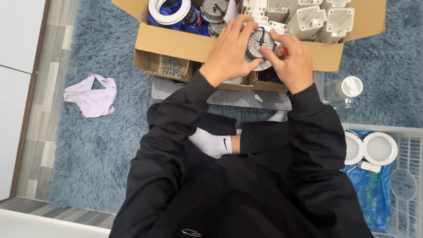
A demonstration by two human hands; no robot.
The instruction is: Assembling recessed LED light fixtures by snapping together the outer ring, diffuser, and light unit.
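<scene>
I sit on a shaggy blue rug (97,145) in black clothes, arms stretched forward. My left hand (231,50) grips a round grey finned lamp body with a white rim (260,44) from its left side. My right hand (293,61) rests against the lamp's right side, fingertips pinching at its centre where a dark wire shows; a small red piece peeks out by the fingers. Both hands hover over the front wall of an open cardboard box (176,44).
The box holds white rings (169,11), blue wrapping, more finned lamp bodies (214,9) and white plastic brackets (317,20). A small tray of screws (172,67) sits in front. A clear bottle (343,90), a white crate (407,176) with round lamps (380,149), and a pale cloth (92,94) lie around.
</scene>
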